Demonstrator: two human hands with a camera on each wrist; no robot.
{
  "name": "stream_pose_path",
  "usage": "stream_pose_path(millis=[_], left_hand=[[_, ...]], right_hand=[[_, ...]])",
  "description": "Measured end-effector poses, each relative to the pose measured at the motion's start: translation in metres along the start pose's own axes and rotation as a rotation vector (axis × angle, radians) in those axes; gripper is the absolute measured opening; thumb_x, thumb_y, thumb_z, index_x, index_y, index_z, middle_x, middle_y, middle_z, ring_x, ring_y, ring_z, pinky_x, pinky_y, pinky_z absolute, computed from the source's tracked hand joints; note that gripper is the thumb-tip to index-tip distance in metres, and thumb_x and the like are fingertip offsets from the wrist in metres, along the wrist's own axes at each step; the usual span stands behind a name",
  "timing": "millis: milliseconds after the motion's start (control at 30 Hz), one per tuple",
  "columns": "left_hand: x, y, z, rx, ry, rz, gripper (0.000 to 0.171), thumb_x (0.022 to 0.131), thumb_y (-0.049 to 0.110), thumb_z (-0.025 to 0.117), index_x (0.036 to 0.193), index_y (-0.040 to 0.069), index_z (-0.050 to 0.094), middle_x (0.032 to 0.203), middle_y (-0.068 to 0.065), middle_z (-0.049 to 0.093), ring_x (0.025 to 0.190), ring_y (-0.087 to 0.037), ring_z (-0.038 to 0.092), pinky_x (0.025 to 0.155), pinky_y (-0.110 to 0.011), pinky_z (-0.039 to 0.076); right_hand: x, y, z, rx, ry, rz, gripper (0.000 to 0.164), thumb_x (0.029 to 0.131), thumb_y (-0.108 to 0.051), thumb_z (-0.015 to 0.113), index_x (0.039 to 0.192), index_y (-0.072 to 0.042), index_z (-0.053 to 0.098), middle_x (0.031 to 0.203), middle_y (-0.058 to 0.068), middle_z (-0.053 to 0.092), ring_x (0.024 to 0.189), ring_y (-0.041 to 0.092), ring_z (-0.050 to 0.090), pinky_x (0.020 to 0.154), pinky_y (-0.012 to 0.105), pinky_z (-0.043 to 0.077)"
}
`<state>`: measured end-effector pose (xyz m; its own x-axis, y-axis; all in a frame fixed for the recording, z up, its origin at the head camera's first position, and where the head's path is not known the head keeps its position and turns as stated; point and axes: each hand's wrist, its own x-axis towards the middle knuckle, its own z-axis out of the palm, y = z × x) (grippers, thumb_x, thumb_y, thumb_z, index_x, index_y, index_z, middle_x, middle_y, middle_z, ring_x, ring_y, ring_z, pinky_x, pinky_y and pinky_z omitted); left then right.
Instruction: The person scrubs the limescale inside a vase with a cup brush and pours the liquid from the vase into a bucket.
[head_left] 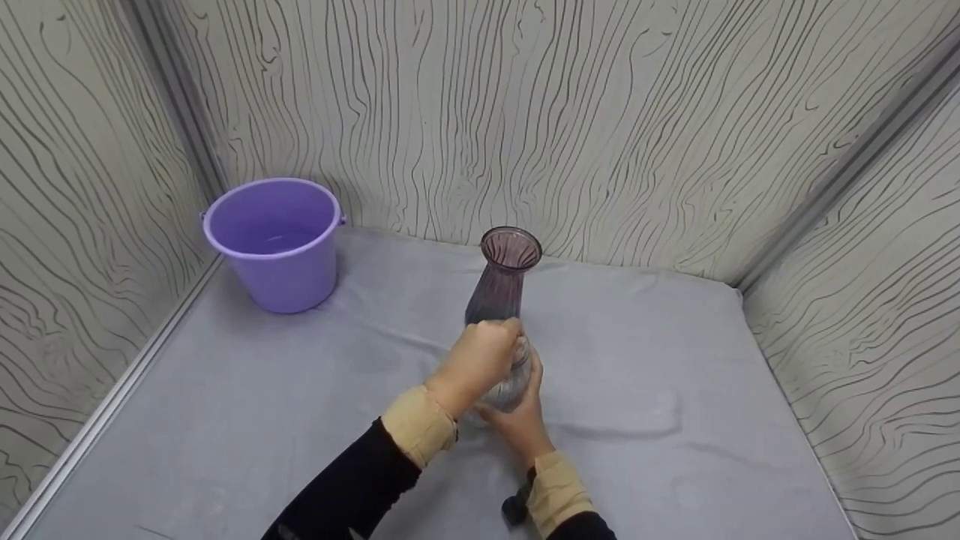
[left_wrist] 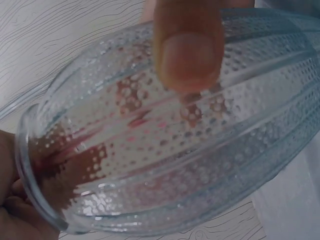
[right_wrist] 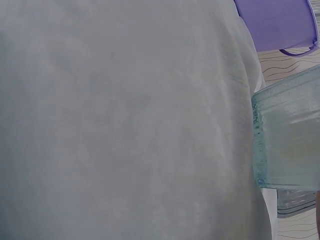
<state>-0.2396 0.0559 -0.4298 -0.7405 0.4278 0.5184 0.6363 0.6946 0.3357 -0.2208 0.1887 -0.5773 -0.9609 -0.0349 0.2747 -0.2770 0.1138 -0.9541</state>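
Observation:
A ribbed glass vase (head_left: pixel 495 292) with a flared purple mouth shades to grey-blue lower down and leans slightly. My left hand (head_left: pixel 484 356) grips it across the middle. Clear glass bulges below that grip, where my right hand (head_left: pixel 521 416) curls round it from the right. In the left wrist view, my left thumb (left_wrist: pixel 190 55) lies over clear dimpled glass (left_wrist: pixel 165 165) with a thick rim at its left end. The right wrist view shows a pale greenish glass end (right_wrist: pixel 287 135), flat-bottomed, beside ribbed clear glass (right_wrist: pixel 295 201). I cannot tell whether the hands hold one vase or two.
A purple bucket (head_left: pixel 300 281) stands at the back left, by the wood-grain panels (head_left: pixel 420 97) that enclose the table. Grey cloth (head_left: pixel 247 405) with a few creases covers the tabletop. A small black object (head_left: pixel 514 510) sits by the right wrist.

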Motion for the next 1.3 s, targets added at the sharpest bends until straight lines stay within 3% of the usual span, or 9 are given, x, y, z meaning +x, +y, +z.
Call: stream_pose_path(millis=[167, 333, 467, 733, 933, 1100, 1300], left_hand=[[-0.002, 0.000, 0.002, 0.010, 0.050, 0.027, 0.010, 0.095, 0.008, 0.069, 0.088, 0.003, 0.065, 0.074, -0.010, 0.069, 0.069, -0.024, 0.072, 0.056, -0.030, 0.058], [-0.004, 0.000, 0.002, 0.024, 0.047, 0.068, 0.012, 0.096, 0.008, 0.069, 0.086, 0.004, 0.064, 0.073, -0.009, 0.068, 0.068, -0.023, 0.071, 0.056, -0.029, 0.057], [-0.004, 0.000, -0.001, -0.008, 0.025, 0.073, 0.012, 0.096, 0.009, 0.068, 0.086, 0.005, 0.064, 0.076, -0.008, 0.069, 0.071, -0.024, 0.071, 0.059, -0.032, 0.058], [-0.003, -0.003, -0.008, 0.006, -0.052, 0.089, 0.013, 0.098, 0.014, 0.067, 0.088, 0.005, 0.065, 0.078, -0.006, 0.070, 0.072, -0.023, 0.071, 0.062, -0.034, 0.057], [-0.004, -0.006, -0.010, 0.064, -0.050, 0.091, 0.014, 0.099, 0.013, 0.065, 0.088, 0.005, 0.066, 0.075, -0.006, 0.069, 0.068, -0.023, 0.071, 0.057, -0.033, 0.058], [-0.006, -0.008, -0.009, 0.139, 0.021, 0.126, 0.008, 0.095, 0.007, 0.068, 0.088, 0.005, 0.064, 0.072, -0.006, 0.067, 0.063, -0.022, 0.070, 0.053, -0.031, 0.056], [-0.007, -0.006, -0.005, 0.080, 0.042, 0.161, 0.010, 0.098, 0.009, 0.066, 0.089, 0.005, 0.063, 0.073, -0.006, 0.067, 0.067, -0.022, 0.070, 0.057, -0.030, 0.057]], right_hand=[[-0.002, -0.005, 0.005, -0.031, 0.046, -0.060, 0.122, 0.071, -0.007, 0.090, 0.160, -0.010, 0.007, 0.164, 0.015, 0.021, 0.148, 0.026, 0.025, 0.118, 0.056, 0.020], [0.000, -0.011, 0.004, -0.108, 0.059, -0.026, 0.121, 0.071, -0.015, 0.093, 0.160, -0.010, 0.011, 0.162, 0.016, 0.027, 0.147, 0.033, 0.029, 0.117, 0.056, 0.026], [0.006, -0.014, -0.003, -0.177, 0.025, 0.003, 0.117, 0.068, -0.021, 0.095, 0.157, -0.009, 0.021, 0.157, 0.016, 0.039, 0.144, 0.033, 0.037, 0.116, 0.055, 0.031], [0.018, -0.011, -0.015, -0.113, -0.095, 0.023, 0.113, 0.066, -0.014, 0.095, 0.155, -0.009, 0.025, 0.151, 0.011, 0.046, 0.135, 0.025, 0.045, 0.113, 0.044, 0.037], [0.018, -0.008, -0.012, -0.070, -0.124, 0.040, 0.119, 0.068, -0.013, 0.092, 0.158, -0.006, 0.014, 0.157, 0.015, 0.037, 0.140, 0.028, 0.039, 0.114, 0.046, 0.034], [0.016, -0.009, -0.010, -0.051, -0.114, 0.053, 0.122, 0.066, -0.013, 0.092, 0.158, -0.005, 0.012, 0.158, 0.018, 0.034, 0.143, 0.033, 0.034, 0.117, 0.053, 0.028], [0.016, -0.007, -0.012, -0.059, -0.126, 0.056, 0.122, 0.069, -0.014, 0.091, 0.158, -0.004, 0.008, 0.159, 0.022, 0.031, 0.145, 0.038, 0.032, 0.117, 0.055, 0.027]])
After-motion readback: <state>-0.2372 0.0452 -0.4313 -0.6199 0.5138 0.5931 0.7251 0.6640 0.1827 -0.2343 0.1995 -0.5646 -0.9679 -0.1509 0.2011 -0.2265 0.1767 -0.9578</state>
